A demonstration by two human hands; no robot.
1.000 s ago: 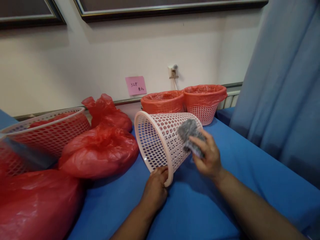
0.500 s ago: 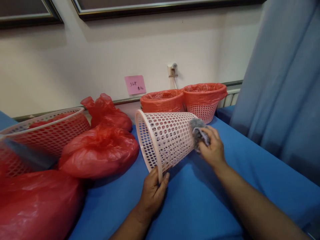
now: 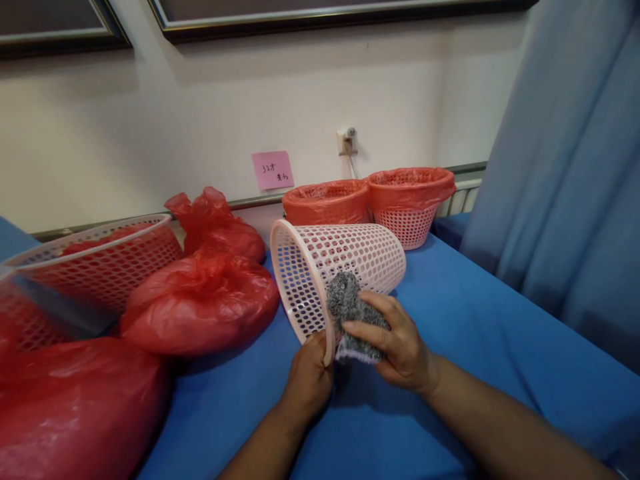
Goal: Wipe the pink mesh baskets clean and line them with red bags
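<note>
A pale pink perforated plastic wastebasket point(image 3: 365, 250) is tipped on its side, its open mouth facing left. My left hand point(image 3: 310, 373) grips the lower part of its rim, with the fingers partly hidden behind it. In my right hand point(image 3: 400, 340) is a grey fuzzy cleaning cloth point(image 3: 350, 303), bunched up and pressed against the basket's outer wall close to the rim. Both hands are closed, and they are near each other at the basket's mouth end.
Two baskets lined with red bags, one on the left point(image 3: 325, 200) and one on the right point(image 3: 410, 200), stand by the wall. Knotted red plastic bags point(image 3: 200, 307) and another basket point(image 3: 125, 253) lie left on the blue-covered table point(image 3: 400, 433). A blue curtain point(image 3: 560, 200) hangs right.
My right hand has moved the cloth left and down, from the basket's base end to near its rim. My left hand still holds the rim, with its thumb now less visible.
</note>
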